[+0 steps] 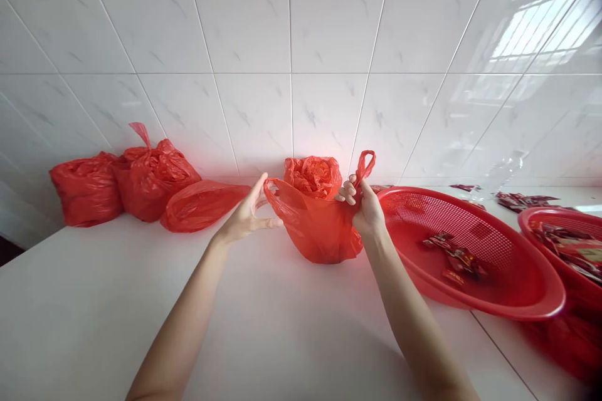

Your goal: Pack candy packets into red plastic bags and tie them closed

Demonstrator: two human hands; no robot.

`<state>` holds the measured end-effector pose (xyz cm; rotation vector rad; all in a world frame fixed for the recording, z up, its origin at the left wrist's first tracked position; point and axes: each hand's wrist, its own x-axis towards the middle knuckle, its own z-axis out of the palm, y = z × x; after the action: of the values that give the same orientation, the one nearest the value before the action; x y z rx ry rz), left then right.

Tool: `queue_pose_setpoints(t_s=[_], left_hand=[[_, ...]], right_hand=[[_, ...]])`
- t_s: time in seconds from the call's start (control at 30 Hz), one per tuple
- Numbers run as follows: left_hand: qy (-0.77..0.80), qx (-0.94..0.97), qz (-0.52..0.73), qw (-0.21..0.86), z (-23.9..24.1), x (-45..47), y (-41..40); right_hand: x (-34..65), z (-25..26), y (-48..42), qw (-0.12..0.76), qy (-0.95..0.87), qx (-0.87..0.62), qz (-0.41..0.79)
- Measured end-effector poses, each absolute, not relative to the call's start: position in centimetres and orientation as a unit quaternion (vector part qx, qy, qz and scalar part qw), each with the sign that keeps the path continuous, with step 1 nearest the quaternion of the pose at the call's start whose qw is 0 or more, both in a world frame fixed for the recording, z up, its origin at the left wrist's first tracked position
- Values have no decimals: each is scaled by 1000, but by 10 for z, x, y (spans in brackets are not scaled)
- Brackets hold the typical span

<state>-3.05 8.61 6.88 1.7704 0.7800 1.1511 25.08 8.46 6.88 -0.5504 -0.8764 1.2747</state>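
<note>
A thin red plastic bag (320, 235) stands on the white table between my hands, its mouth pulled wide. My right hand (364, 205) is closed around one handle, and the loop sticks up above the fist. At the other handle, my left hand (251, 213) has its fingertips hooked in the stretched edge, with the thumb spread lower against the bag's side. What lies inside the bag is hidden. Right behind it, against the wall, sits a bunched red bag (314, 177). A limp, flatter red bag (200, 205) lies just left of my left hand.
Two full red bags (157, 172) (86, 191) rest at the back left. To the right, a large red plastic basket (480, 213) holds several small dark-red packets (454, 257). Another red basket (527, 219) with packets stands beyond it, near a clear plastic bottle (508, 169). A tiled wall (254, 25) closes the back.
</note>
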Motion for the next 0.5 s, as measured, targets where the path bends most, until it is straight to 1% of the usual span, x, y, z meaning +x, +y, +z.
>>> queue_pose_setpoints(t_s=[0.1,0.23,0.33,0.43,0.5], left_hand=[[307,705,435,469,56,-21,93],[288,697,412,512,55,-5,103],[325,690,420,492,62,1,108],[360,685,437,457,79,4,99],[337,687,436,474,95,5,86]], right_hand=[[252,70,82,681,-399,-260,556],[254,71,81,671,-444,-272,528],[256,69,82,668,-451,-283,520],[260,66,86,670,-416,-284,545],[262,63,90,665,-391,-281,571]])
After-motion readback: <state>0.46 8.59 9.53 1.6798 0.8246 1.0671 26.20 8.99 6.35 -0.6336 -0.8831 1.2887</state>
